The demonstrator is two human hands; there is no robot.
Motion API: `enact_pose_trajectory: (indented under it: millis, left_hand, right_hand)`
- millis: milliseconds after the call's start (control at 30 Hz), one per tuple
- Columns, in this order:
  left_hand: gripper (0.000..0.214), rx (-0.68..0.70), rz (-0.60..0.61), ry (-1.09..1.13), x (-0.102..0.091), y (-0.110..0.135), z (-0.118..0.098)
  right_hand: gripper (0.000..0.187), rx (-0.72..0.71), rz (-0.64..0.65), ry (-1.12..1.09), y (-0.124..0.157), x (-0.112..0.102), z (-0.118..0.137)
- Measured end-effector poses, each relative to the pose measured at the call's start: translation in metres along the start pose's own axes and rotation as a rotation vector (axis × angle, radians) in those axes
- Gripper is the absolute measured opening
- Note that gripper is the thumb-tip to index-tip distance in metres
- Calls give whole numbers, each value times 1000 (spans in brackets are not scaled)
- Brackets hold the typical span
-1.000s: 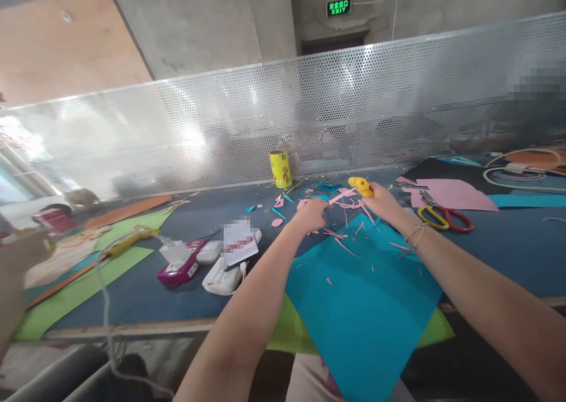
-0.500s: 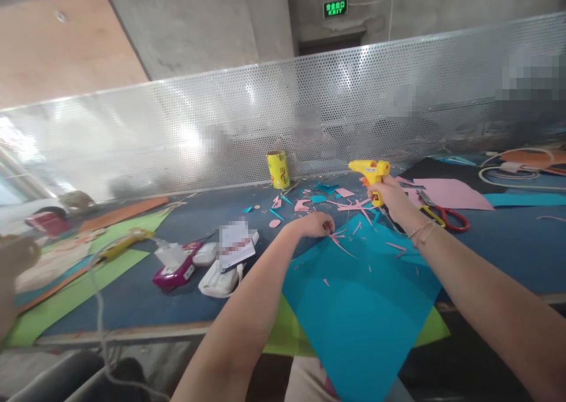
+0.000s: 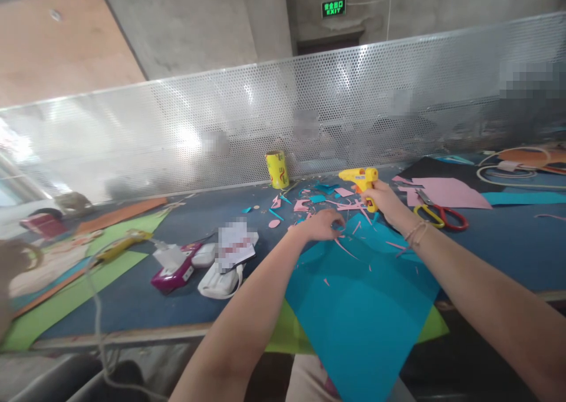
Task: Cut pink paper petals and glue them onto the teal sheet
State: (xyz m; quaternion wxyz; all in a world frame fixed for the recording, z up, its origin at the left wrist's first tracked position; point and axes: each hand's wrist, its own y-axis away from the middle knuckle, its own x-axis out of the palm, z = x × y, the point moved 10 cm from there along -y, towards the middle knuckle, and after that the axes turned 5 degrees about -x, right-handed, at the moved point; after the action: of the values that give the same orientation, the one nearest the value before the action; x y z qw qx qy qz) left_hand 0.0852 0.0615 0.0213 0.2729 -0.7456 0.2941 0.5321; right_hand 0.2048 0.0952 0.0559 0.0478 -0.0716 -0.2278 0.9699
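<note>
My right hand [image 3: 385,200] is wrapped round the handle of a yellow hot glue gun [image 3: 359,177], its nozzle pointing left above the table. My left hand [image 3: 325,224] is closed, its fingers curled together over the top corner of a blue paper sheet [image 3: 362,296]; whatever they pinch is too small to make out. Thin pink paper strips [image 3: 346,249] lie on the sheet just below these fingers. Beneath the blue sheet, a green sheet [image 3: 289,328] hangs past the table's front edge.
Pink and blue paper scraps [image 3: 303,205] litter the table behind my hands. Scissors [image 3: 442,216] with red and yellow handles lie right, by pink paper [image 3: 455,193]. Left are a phone [image 3: 236,246], a purple power strip [image 3: 174,275] and a white cable [image 3: 98,307]. A yellow roll [image 3: 277,169] stands behind.
My right hand has moved the glue gun left and slightly down, closer to my left hand. My left hand has shifted slightly right and up from the pink strips.
</note>
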Motion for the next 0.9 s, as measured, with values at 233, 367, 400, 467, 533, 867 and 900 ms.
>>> enact_pose_trajectory:
  millis: [233, 367, 400, 467, 533, 867, 900]
  left_hand:
    - [9, 94, 55, 11, 17, -4, -3]
    - [8, 67, 48, 51, 18, -4, 1]
    - [8, 60, 31, 69, 16, -5, 1]
    - [9, 30, -12, 120, 11, -6, 3]
    - [10, -4, -67, 185, 5, -7, 7]
    - [18, -135, -359, 468, -15, -12, 42]
    - [17, -142, -357, 515, -15, -11, 41]
  right_hand:
    - [7, -32, -45, 16, 4, -5, 10]
    - [12, 11, -46, 16, 6, -4, 8]
    - [13, 22, -44, 21, 6, -4, 7]
    - [13, 33, -35, 35, 6, -3, 5]
    - [13, 28, -14, 56, 6, -1, 4]
    - [18, 53, 124, 185, 9, 10, 2]
    - [17, 61, 146, 193, 10, 13, 1]
